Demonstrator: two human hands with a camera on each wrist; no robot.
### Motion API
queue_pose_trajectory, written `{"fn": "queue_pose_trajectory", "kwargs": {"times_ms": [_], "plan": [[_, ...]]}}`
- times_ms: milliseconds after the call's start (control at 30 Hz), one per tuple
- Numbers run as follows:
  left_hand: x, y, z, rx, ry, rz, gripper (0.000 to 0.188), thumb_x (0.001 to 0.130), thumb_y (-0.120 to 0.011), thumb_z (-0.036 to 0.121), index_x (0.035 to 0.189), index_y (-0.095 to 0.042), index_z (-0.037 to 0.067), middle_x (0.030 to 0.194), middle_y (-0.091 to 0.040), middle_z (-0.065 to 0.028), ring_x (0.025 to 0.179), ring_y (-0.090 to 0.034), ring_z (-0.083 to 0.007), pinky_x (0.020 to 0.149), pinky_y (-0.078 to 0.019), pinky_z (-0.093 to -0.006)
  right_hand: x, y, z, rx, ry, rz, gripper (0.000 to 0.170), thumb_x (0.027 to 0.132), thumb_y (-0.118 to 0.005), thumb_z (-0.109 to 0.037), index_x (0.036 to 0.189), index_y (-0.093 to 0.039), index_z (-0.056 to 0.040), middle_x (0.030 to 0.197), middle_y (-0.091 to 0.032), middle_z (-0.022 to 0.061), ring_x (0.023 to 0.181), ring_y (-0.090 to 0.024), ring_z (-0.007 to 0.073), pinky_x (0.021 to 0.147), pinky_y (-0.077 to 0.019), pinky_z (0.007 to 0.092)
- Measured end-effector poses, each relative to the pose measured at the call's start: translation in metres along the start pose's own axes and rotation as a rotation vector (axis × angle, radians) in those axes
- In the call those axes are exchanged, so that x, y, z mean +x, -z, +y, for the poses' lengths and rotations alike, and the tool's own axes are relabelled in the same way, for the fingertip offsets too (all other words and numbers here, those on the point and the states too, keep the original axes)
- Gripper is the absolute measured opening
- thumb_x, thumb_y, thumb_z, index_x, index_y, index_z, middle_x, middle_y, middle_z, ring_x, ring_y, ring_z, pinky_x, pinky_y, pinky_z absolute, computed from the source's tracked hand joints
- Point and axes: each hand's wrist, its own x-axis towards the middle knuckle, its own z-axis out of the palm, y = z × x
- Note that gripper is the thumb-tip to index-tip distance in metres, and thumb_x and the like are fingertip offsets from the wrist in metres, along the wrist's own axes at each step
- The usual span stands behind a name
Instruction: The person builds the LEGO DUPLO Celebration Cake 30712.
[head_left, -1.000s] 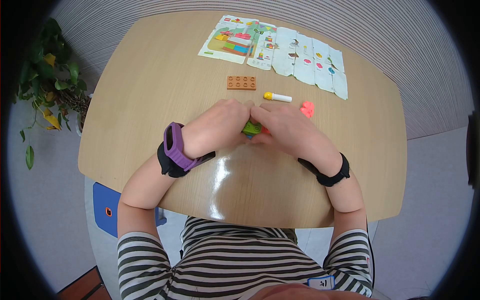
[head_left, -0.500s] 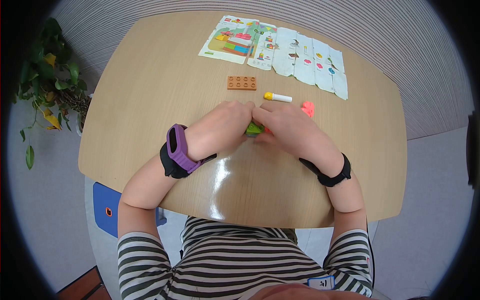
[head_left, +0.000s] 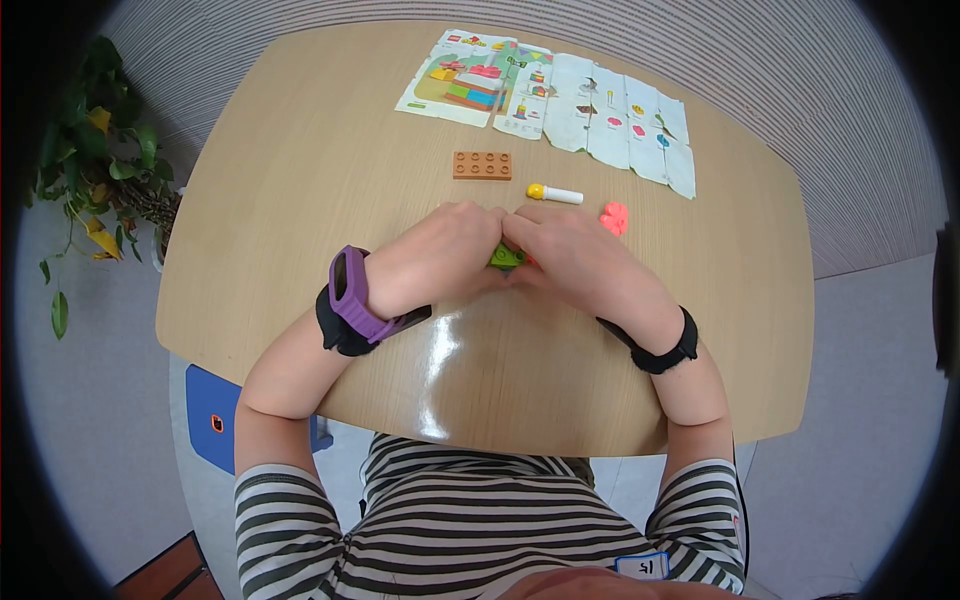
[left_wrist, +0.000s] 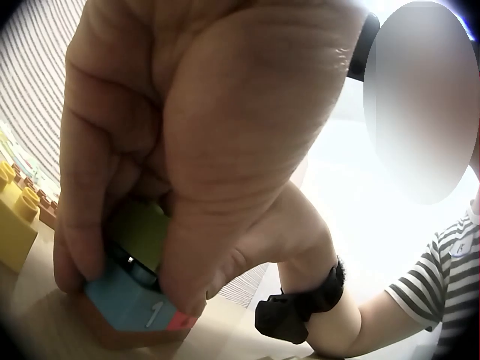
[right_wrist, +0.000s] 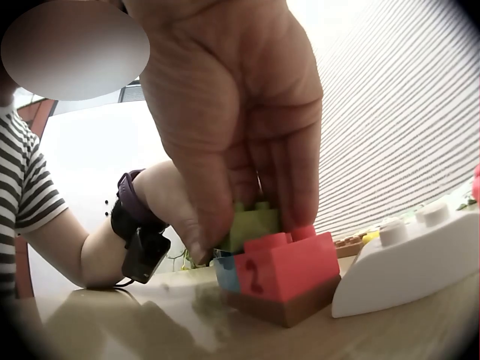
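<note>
Between the two hands stands a small stack: a blue brick (left_wrist: 131,296) marked 1 beside a red brick (right_wrist: 289,266) marked 2, both on a brown base (right_wrist: 289,306). A green brick (right_wrist: 253,227) sits above them, tilted in the left wrist view. My left hand (head_left: 440,252) pinches the green brick between thumb and fingers. My right hand (head_left: 580,258) has its thumb and fingertips around the green brick, over the red one. In the head view the hands hide most of the stack.
Beyond the hands lie a brown brick plate (head_left: 482,166), a white stick with a yellow end (head_left: 555,194) and a pink piece (head_left: 614,218). A white brick (right_wrist: 409,262) stands close right of the stack, a yellow brick (left_wrist: 16,225) to its left. Instruction sheets (head_left: 560,100) lie at the back.
Both hands stay around the stack with only slight shifts. Less of the green brick shows between them than one second ago.
</note>
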Motion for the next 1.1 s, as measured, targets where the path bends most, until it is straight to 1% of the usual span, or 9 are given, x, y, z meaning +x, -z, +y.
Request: {"fn": "queue_pose_trajectory", "kwargs": {"times_ms": [233,333,633,733,833,933,1033,1100], "plan": [[-0.001,0.004,0.003,0.032,-0.013,-0.024,0.030,0.075,-0.074,0.023,0.083,-0.062,-0.004,0.078,-0.064,-0.0204,0.076,-0.061,-0.0364,0.070,-0.0493,-0.0410,0.000,0.002,0.000,0.033,0.000,-0.031,0.024,0.076,-0.071,-0.013,0.086,-0.053,-0.0017,0.084,-0.059,0.0117,0.084,-0.059,0.0314,0.072,-0.0468,0.0391],[-0.002,0.005,0.004,0.041,-0.004,-0.033,0.030,0.075,-0.074,0.023,0.082,-0.062,-0.004,0.076,-0.063,-0.0205,0.075,-0.061,-0.0367,0.070,-0.0493,-0.0413,0.001,0.003,0.000,0.025,0.016,-0.035,0.026,0.077,-0.071,-0.018,0.092,-0.058,-0.0018,0.085,-0.061,0.0134,0.083,-0.061,0.0326,0.072,-0.0480,0.0406],[-0.002,0.000,0.003,0.074,0.006,-0.013,0.031,0.075,-0.074,0.025,0.081,-0.062,-0.004,0.075,-0.063,-0.0204,0.074,-0.061,-0.0366,0.069,-0.0494,-0.0414,0.002,0.001,0.003,0.015,0.024,-0.043,0.023,0.077,-0.070,-0.016,0.091,-0.057,-0.0022,0.085,-0.061,0.0126,0.085,-0.061,0.0319,0.073,-0.0477,0.0406],[-0.002,-0.003,0.001,0.075,0.009,0.012,0.031,0.075,-0.073,0.025,0.082,-0.062,-0.003,0.075,-0.063,-0.0202,0.074,-0.062,-0.0363,0.070,-0.0499,-0.0417,0.002,0.004,0.001,0.023,-0.022,-0.073,0.024,0.077,-0.070,-0.015,0.093,-0.058,-0.0034,0.087,-0.062,0.0120,0.087,-0.061,0.0321,0.073,-0.0480,0.0405],[-0.003,-0.007,-0.002,0.142,-0.009,0.000,0.030,0.075,-0.074,0.023,0.083,-0.063,-0.003,0.076,-0.064,-0.0201,0.075,-0.062,-0.0359,0.071,-0.0506,-0.0416,-0.001,0.019,0.005,0.085,-0.003,-0.114,0.026,0.077,-0.070,-0.014,0.098,-0.057,-0.0051,0.092,-0.062,0.0117,0.087,-0.061,0.0319,0.074,-0.0482,0.0406],[-0.001,-0.003,0.000,0.140,0.035,-0.044,0.030,0.073,-0.075,0.021,0.086,-0.063,-0.003,0.077,-0.064,-0.0201,0.076,-0.063,-0.0354,0.072,-0.0514,-0.0411,0.000,0.022,0.011,0.071,0.011,0.139,0.033,0.078,-0.069,-0.014,0.107,-0.056,-0.0078,0.111,-0.059,0.0136,0.098,-0.059,0.0312,0.080,-0.0491,0.0401],[-0.001,-0.003,0.001,0.165,0.037,-0.060,0.030,0.071,-0.076,0.019,0.087,-0.062,-0.004,0.078,-0.064,-0.0204,0.076,-0.063,-0.0351,0.072,-0.0517,-0.0406,0.011,0.011,0.020,-0.083,0.183,0.365,0.039,0.080,-0.068,-0.015,0.117,-0.055,-0.0105,0.131,-0.050,0.0151,0.112,-0.052,0.0322,0.090,-0.0475,0.0402],[-0.001,-0.002,0.002,0.188,0.048,-0.081,0.032,0.071,-0.076,0.019,0.087,-0.061,-0.004,0.077,-0.064,-0.0205,0.076,-0.064,-0.0351,0.072,-0.0518,-0.0406,0.018,0.001,0.026,-0.161,0.160,0.320,0.042,0.082,-0.067,-0.016,0.121,-0.054,-0.0119,0.138,-0.043,0.0158,0.118,-0.048,0.0338,0.094,-0.0455,0.0405]]}}
